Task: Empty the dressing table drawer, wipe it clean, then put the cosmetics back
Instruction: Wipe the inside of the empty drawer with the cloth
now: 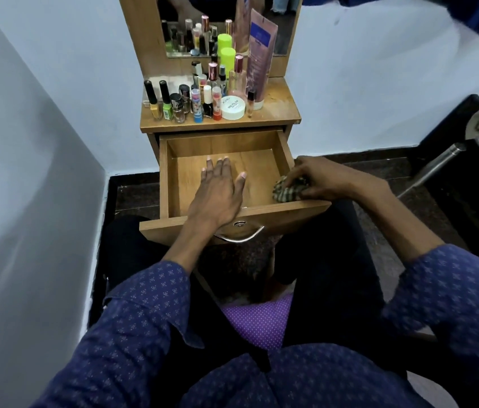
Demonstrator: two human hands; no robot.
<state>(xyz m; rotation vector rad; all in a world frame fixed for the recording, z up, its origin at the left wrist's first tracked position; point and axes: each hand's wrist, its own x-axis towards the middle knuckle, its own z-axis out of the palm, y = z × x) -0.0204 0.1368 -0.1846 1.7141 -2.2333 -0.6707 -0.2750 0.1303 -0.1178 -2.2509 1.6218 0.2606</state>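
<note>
Head view, drawer: the wooden drawer (pixel 286 156) of the dressing table (pixel 279 101) is pulled out toward the person, its bottom bare apart from the hands and cloth.
Head view, left hand: the left hand (pixel 220 187) lies flat, palm down, on the drawer floor just left of centre, fingers straight and a little spread, thumb out to the right; it holds nothing.
Head view, right hand: the right hand (pixel 314 179) reaches over the drawer's right side, fingers curled down onto a bunched cloth and gripping it.
Head view, cloth: the striped, olive-and-pale cloth (pixel 286 192) sits in the drawer's near right corner, against the right wall and close to the front panel.
Head view, cosmetics: the cosmetics (pixel 200 98) stand on the table top above the drawer, clustered left and centre, all out of the drawer.
Head view, named pieces: nail polish bottles (pixel 158 104) at the left, a round white jar (pixel 233 107) toward the middle, a tall pink tube (pixel 258 66) upright at the right of the group, a bright green-capped bottle (pixel 228 55) behind.
Head view, mirror: the mirror (pixel 179 13) behind the table top reflects the bottles.
Head view, handle: a metal handle (pixel 239 237) curves below a lock on the drawer front, between the person's knees.
Head view, sleeves: dark blue patterned sleeves (pixel 144 313) cover both forearms.
</note>
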